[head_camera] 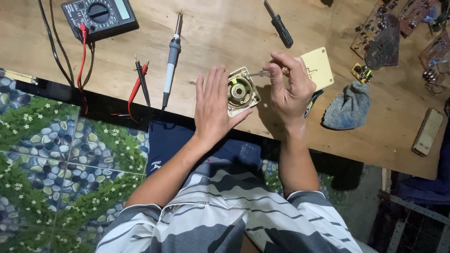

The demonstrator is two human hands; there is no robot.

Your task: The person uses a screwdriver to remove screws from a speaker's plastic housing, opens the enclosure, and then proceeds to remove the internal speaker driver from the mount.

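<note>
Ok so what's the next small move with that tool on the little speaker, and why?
Probably keep the left hand braced on the small speaker and ease the tool gently at its top corner. The right hand already has the tip at that edge, and the speaker is tilted up off the wooden table, so it could slip.

The round speaker in its pale square plastic frame (240,91) gleams like polished metal; the bare plywood table (225,33) looks matt and grainy; the crumpled grey cloth (348,106) near its right edge looks soft and rough
</note>
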